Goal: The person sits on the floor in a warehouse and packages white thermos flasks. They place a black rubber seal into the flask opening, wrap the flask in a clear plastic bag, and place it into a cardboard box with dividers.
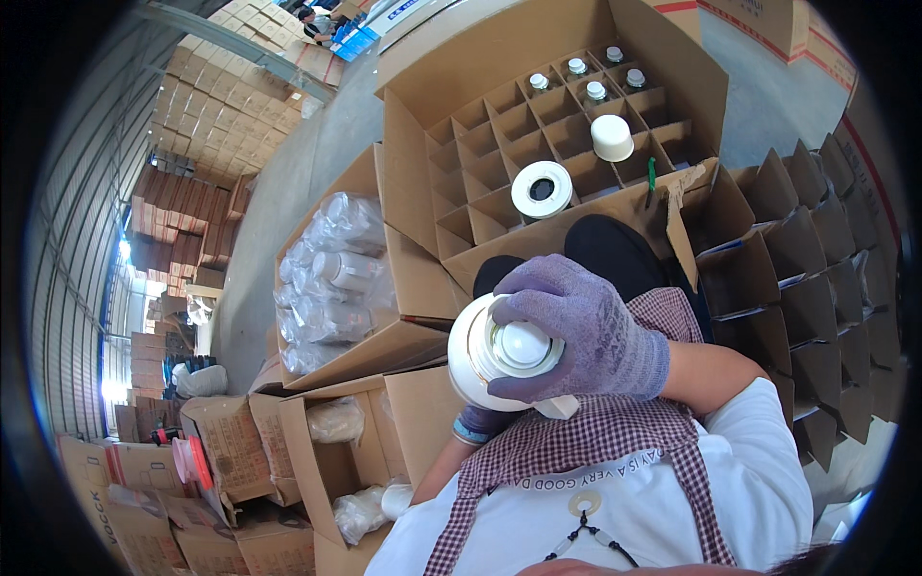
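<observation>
A white vacuum jug [472,353] is held upright in front of my apron, its top facing me. My right hand [576,327], in a purple-grey knit glove, is curled over the jug's top around a round white stopper [524,344]. A white handle [558,407] juts from the jug's near side. Underneath, my gloved left hand [481,423] supports the jug; its fingers are mostly hidden. Beyond my knees, a white cup-shaped lid [612,138] and a white ring-shaped part [542,189] with a dark centre rest on the dividers of an open carton [410,129].
Several white-capped bottles [596,91] stand in the carton's far cells; a green-handled tool [651,174] is at its near edge. Leftward, a carton [414,284] holds plastic-wrapped jugs [349,270]. Cardboard dividers [799,288] stand at right. A person [317,25] sits far off.
</observation>
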`<action>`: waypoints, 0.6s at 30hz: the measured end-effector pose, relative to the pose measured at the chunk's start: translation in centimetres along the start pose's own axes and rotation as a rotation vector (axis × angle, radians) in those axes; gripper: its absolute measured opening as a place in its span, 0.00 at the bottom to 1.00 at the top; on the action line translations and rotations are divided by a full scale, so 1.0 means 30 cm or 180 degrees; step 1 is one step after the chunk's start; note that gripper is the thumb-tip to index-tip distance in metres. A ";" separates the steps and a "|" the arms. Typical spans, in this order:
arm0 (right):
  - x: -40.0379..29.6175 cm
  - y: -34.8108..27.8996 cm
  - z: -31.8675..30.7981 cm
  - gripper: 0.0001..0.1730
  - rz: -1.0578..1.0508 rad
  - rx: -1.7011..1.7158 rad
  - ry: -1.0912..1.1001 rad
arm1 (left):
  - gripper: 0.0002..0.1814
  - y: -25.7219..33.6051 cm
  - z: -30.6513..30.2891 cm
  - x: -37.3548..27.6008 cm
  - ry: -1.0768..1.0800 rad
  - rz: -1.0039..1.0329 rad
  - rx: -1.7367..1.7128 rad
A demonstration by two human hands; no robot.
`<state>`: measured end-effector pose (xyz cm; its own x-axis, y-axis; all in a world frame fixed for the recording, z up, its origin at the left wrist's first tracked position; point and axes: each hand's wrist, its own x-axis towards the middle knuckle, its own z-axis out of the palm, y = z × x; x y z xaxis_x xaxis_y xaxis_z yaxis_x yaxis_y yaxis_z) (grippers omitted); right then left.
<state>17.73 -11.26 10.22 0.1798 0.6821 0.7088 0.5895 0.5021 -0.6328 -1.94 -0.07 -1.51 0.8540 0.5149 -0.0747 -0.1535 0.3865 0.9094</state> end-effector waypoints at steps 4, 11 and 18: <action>-0.007 0.001 -0.003 0.32 0.0039 -0.0003 -0.0046 | 0.32 -0.001 -0.005 -0.004 0.0016 -0.0029 -0.0002; -0.008 -0.006 0.003 0.33 0.0028 0.0277 -0.0124 | 0.32 0.002 -0.009 -0.037 0.0083 -0.0049 0.0032; -0.019 -0.001 0.010 0.38 -0.0157 0.0263 -0.0109 | 0.32 0.000 -0.019 -0.075 0.0147 -0.0034 0.0033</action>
<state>17.37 -11.51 9.75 0.1244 0.6726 0.7295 0.5298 0.5766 -0.6219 -4.14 -0.79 -1.56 0.8317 0.5455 -0.1031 -0.1390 0.3844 0.9127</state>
